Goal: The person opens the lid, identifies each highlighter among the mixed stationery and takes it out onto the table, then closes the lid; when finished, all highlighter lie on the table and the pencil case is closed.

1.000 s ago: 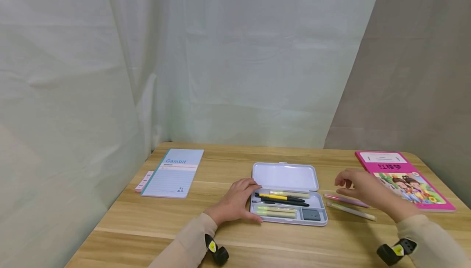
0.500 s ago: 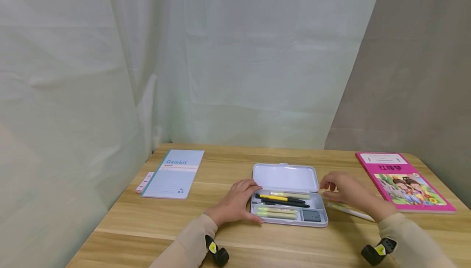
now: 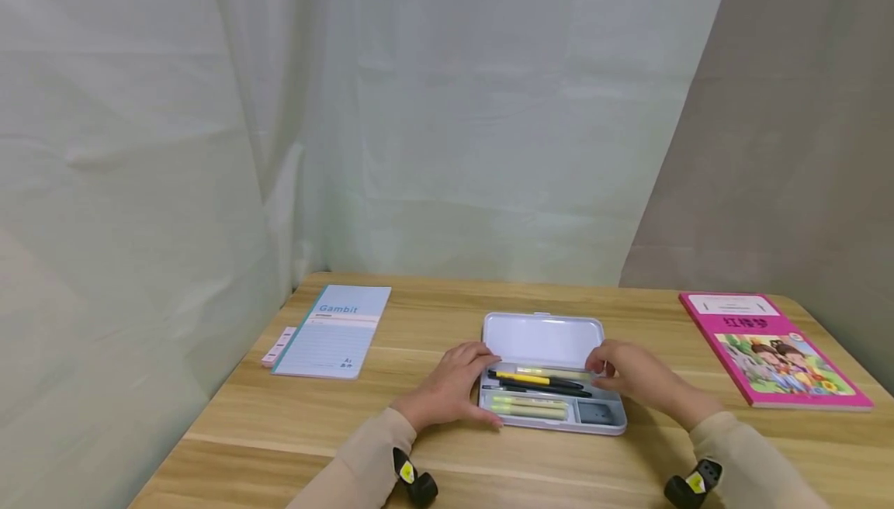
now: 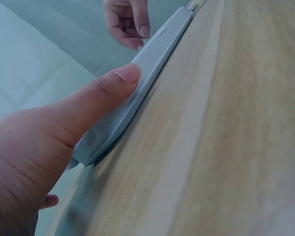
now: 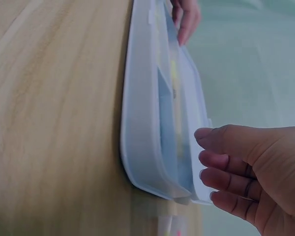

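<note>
An open white pencil case [image 3: 543,338] lies on the table, lid folded back. My left hand [image 3: 450,389] holds its left end, thumb along the front wall, fingers at the left rim. Over the right end hovers my right hand [image 3: 639,375], fingers loosely bent; in the right wrist view nothing shows between thumb and fingers [image 5: 226,182]. Inside the case lie a yellow-and-black pen [image 3: 534,379], a black pen [image 3: 559,391], pale yellow-green pens [image 3: 531,408] and a dark grey eraser [image 3: 596,413]. Ends of pens [image 5: 169,226], one pinkish, appear beside the case.
A pale blue notebook [image 3: 334,330] lies at the left, partly over a small pink-and-white item [image 3: 278,346]. At the right is a pink picture-covered book [image 3: 775,350]. The wooden table [image 3: 573,470] ends against hanging grey-white cloth [image 3: 461,144].
My right hand has moved left, from above the pens on the table to over the case's right end. Those pens are now hidden behind my arm in the head view. My left hand stays put.
</note>
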Action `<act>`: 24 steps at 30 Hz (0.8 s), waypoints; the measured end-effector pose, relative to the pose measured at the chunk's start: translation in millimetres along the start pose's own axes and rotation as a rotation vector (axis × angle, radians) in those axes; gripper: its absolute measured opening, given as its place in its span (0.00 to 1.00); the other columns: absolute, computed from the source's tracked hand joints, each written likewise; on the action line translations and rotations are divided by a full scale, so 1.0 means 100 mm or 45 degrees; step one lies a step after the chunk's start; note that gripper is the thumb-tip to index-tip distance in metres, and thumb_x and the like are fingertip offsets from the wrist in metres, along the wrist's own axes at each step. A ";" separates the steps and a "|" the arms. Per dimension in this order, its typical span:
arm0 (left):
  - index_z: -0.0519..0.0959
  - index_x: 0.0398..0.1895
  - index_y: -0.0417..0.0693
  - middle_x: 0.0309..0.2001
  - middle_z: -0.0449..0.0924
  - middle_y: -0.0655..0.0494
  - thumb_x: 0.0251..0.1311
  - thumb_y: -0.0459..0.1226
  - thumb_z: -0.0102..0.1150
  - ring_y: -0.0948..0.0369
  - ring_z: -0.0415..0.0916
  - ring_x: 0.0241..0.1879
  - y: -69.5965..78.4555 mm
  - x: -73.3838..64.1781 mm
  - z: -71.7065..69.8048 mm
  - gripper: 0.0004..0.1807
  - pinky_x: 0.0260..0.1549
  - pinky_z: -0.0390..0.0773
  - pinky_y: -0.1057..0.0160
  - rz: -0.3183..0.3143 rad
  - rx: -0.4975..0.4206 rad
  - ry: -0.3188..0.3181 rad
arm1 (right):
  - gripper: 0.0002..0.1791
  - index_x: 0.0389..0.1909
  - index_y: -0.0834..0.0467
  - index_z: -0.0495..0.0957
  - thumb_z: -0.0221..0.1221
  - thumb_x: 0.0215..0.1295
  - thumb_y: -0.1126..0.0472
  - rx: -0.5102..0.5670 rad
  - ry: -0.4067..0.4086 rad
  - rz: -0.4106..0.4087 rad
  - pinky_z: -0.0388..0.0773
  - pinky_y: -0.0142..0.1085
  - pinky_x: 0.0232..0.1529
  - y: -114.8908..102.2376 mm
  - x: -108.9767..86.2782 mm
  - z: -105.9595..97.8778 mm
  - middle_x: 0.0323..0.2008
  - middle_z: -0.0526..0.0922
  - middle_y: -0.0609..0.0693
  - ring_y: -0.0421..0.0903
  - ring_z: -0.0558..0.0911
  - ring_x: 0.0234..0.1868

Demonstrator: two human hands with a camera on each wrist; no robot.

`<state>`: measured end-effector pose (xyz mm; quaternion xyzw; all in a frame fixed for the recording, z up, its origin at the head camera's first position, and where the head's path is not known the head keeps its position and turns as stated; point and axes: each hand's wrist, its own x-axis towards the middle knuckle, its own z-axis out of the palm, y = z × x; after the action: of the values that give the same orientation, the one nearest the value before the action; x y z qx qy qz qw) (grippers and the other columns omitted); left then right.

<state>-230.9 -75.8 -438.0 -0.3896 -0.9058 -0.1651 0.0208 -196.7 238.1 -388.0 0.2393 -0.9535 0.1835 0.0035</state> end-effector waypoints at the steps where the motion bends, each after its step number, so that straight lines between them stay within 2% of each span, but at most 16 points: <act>1: 0.68 0.66 0.50 0.64 0.66 0.56 0.38 0.67 0.68 0.56 0.59 0.68 0.00 0.00 0.00 0.52 0.71 0.58 0.52 0.001 0.002 0.000 | 0.07 0.33 0.56 0.82 0.69 0.53 0.64 -0.002 -0.001 -0.005 0.74 0.28 0.30 0.00 0.00 0.01 0.27 0.77 0.41 0.35 0.72 0.29; 6: 0.68 0.66 0.50 0.65 0.66 0.56 0.38 0.67 0.68 0.56 0.59 0.69 0.00 0.00 0.00 0.52 0.71 0.58 0.52 0.000 0.007 -0.003 | 0.08 0.33 0.56 0.83 0.69 0.51 0.65 -0.039 0.005 -0.038 0.76 0.29 0.30 0.01 0.01 0.08 0.28 0.77 0.41 0.35 0.73 0.29; 13: 0.68 0.66 0.50 0.65 0.66 0.56 0.39 0.67 0.68 0.56 0.58 0.69 0.01 0.00 0.00 0.52 0.71 0.57 0.52 -0.002 0.001 -0.008 | 0.09 0.35 0.58 0.84 0.69 0.51 0.64 -0.099 0.010 -0.004 0.81 0.34 0.36 -0.01 0.01 0.11 0.30 0.79 0.41 0.35 0.75 0.31; 24: 0.68 0.66 0.50 0.64 0.66 0.56 0.38 0.68 0.68 0.57 0.59 0.69 0.00 0.01 0.01 0.53 0.71 0.58 0.53 -0.003 0.010 -0.005 | 0.07 0.31 0.56 0.84 0.69 0.51 0.65 -0.197 0.032 -0.036 0.81 0.37 0.37 -0.03 0.02 0.16 0.29 0.78 0.42 0.37 0.77 0.31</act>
<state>-231.5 -75.3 -439.0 -0.3889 -0.9069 -0.1610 0.0202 -195.8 229.3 -401.9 0.2495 -0.9612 0.1122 0.0364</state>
